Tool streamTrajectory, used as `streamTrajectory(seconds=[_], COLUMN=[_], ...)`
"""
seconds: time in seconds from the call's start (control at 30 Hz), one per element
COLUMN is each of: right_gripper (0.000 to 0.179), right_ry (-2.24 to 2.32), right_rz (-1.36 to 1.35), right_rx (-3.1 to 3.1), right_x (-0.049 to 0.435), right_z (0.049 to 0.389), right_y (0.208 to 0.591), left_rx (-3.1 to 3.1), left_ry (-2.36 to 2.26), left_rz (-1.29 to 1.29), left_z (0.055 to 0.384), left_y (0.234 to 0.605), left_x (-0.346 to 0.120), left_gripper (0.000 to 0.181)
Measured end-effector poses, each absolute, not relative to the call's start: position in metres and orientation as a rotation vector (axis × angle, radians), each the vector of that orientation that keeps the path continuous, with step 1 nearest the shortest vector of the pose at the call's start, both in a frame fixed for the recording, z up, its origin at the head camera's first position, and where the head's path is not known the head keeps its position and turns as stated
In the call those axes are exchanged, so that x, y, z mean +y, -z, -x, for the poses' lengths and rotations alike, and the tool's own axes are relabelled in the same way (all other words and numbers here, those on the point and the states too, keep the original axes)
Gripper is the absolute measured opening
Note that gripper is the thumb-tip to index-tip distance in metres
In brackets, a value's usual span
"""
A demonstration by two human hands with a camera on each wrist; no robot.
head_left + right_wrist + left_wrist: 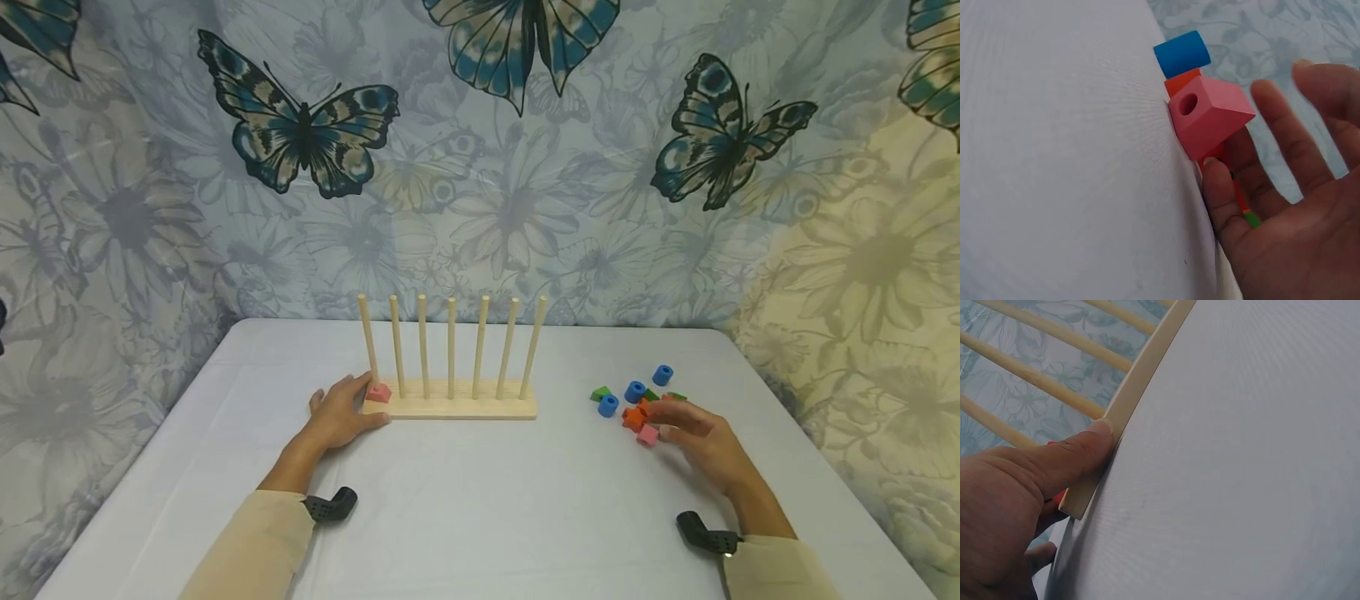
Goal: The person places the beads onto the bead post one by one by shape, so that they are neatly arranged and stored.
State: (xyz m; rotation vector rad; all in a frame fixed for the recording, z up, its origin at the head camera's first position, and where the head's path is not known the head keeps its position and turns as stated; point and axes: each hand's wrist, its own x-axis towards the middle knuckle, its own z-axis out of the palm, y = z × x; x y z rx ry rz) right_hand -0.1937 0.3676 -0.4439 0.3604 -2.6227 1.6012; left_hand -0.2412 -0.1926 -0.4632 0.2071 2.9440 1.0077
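Observation:
A wooden peg stand (pixel 457 407) with a row of upright pegs is on the white table. At its left end my left hand (pixel 343 414) grips the base, the thumb (pixel 1079 453) along the front edge. On the leftmost peg, down at the base, sits a pink block (pixel 379 392). To the right, my right hand (pixel 701 437) reaches into a group of small blocks with its fingers spread. A pink block with a hole (pixel 1213 115) lies right by those fingers, along with an orange star-shaped block (pixel 634 418). Other blocks are partly hidden behind this hand.
Several blue cylinders (pixel 634 392) and green blocks (pixel 601 393) lie loosely around the right hand. The white table (pixel 480 508) meets a butterfly-patterned backdrop (pixel 517 217) behind the stand. Dark camera mounts (pixel 332 505) are strapped at both wrists.

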Motion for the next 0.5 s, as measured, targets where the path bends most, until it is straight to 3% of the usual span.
streamTrajectory(seconds=[0.5], right_gripper=[0.026], right_ry=[-1.493], right_rz=[-0.442], right_rx=[-2.647], right_x=[0.3603], right_z=[0.1953], right_y=[0.4532], left_rx=[2.951], left_ry=[-0.996], left_rz=[-0.196], left_z=[0.2405], left_y=[0.4624], left_x=[-0.1931], left_gripper=[0.088])
